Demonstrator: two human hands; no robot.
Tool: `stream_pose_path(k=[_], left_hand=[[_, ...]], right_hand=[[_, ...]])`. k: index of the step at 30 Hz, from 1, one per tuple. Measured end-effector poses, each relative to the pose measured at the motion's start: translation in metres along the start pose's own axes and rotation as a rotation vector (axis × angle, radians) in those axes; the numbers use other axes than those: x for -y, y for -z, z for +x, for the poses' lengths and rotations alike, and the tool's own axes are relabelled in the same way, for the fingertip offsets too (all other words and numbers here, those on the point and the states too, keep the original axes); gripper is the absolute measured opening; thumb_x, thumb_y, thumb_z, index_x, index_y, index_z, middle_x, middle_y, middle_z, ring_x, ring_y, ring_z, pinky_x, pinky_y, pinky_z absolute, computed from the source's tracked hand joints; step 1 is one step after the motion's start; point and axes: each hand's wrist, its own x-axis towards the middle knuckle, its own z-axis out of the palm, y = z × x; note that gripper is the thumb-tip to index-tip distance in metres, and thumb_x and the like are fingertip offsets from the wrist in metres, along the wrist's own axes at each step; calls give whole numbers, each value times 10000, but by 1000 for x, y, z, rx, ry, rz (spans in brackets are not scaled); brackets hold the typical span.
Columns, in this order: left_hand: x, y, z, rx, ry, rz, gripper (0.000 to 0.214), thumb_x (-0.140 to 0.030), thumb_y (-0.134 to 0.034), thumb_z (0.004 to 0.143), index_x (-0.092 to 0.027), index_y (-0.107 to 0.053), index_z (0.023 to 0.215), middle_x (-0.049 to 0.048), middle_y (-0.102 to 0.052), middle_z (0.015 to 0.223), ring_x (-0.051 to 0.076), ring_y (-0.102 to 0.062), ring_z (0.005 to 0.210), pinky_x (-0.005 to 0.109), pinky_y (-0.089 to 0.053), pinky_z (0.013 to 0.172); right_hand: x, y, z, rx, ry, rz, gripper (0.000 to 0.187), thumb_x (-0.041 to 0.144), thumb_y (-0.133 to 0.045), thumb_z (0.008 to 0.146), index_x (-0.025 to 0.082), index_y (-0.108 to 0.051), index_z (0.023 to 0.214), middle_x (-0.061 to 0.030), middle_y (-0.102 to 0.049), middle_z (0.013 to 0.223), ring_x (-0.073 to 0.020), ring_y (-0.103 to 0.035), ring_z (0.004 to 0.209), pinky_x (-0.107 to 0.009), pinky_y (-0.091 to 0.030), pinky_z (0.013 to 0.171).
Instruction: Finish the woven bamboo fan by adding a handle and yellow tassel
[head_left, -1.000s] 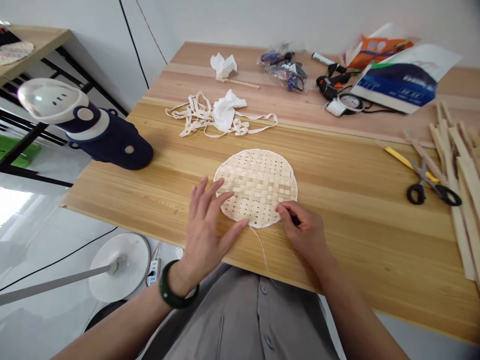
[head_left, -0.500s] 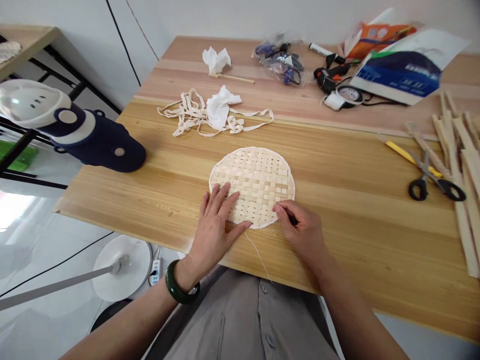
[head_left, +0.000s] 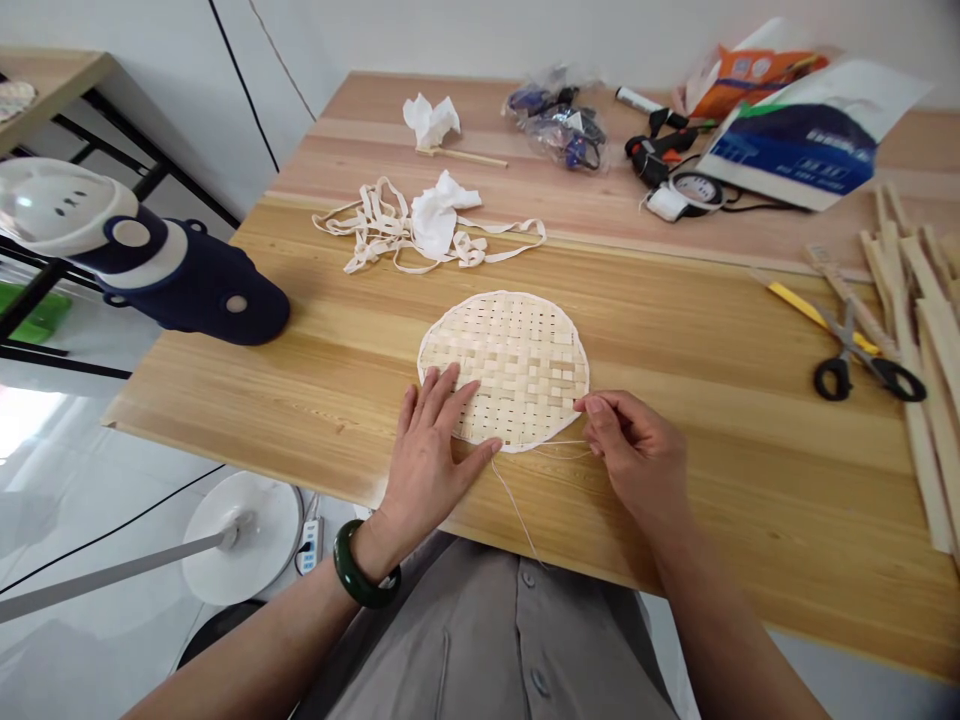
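Observation:
A round mat woven from pale flat strips (head_left: 517, 350), edged with white binding, lies flat on the wooden table. My left hand (head_left: 431, 430) rests spread over its lower left part, thumb on the near rim. Just beyond the mat's right edge, my right hand (head_left: 634, 440) is closed in a pinch. A thin thread (head_left: 562, 443) runs from the near rim to its fingers; whether a needle is also held I cannot make out. Another length of thread (head_left: 517, 508) trails from by my left thumb over the table's front edge.
Scissors (head_left: 847, 350), a yellow cutter (head_left: 799, 305) and wooden strips (head_left: 907, 330) lie at the right. Cloth tape (head_left: 375, 230) and tissue (head_left: 439, 215) sit behind the mat. A dark blue bottle (head_left: 202, 285) stands left; a glue gun (head_left: 652, 155) lies at the back.
My right hand has moved right, off the mat, drawing thread out from the near rim. My left hand has stayed in place on the mat.

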Motion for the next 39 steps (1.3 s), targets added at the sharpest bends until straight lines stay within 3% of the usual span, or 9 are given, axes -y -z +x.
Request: stream_pose_path(k=[8, 14, 20, 30, 39], left_hand=[[-8, 1, 2, 33, 67, 30, 582, -441, -608, 867, -225, -447, 1383, 90, -371, 1556, 272, -245, 1471, 526, -187, 1200], [-11, 0, 3, 24, 71, 61, 550, -444, -557, 895, -224, -447, 1387, 78, -367, 1559, 264, -235, 1475, 516, -172, 1203], [-15, -2, 2, -14, 92, 79, 504, -482, -492, 932, -222, -470, 1363, 72, -401, 1541, 255, -267, 1463, 505, -191, 1196], [-15, -7, 2, -48, 68, 139, 577, -519, -563, 884, -218, -461, 1366, 82, -408, 1536, 274, -287, 1453, 500, -207, 1188], [-19, -6, 5, -45, 88, 149, 565, -502, -574, 877, -228, -471, 1360, 63, -428, 1524, 267, -302, 1445, 505, -177, 1196]], right_hand=[[-12, 3, -10, -20, -62, 63, 230, 388, -538, 938, 210, -649, 843, 60, -446, 530, -98, -418, 467, -238, -336, 459], [-13, 1, -15, -36, 73, -145, 214, 342, -546, 925, 194, -674, 839, 56, -444, 527, -97, -396, 459, -244, -329, 473], [-12, -2, -15, -33, 133, -191, 207, 320, -540, 921, 185, -674, 840, 53, -461, 529, -98, -402, 457, -240, -323, 463], [-14, 3, -15, -94, 22, -33, 201, 350, -552, 934, 202, -664, 857, 55, -486, 544, -95, -454, 477, -235, -369, 478], [-7, 8, -15, -163, -19, 83, 195, 344, -570, 936, 202, -670, 848, 58, -461, 540, -83, -421, 468, -241, -363, 461]])
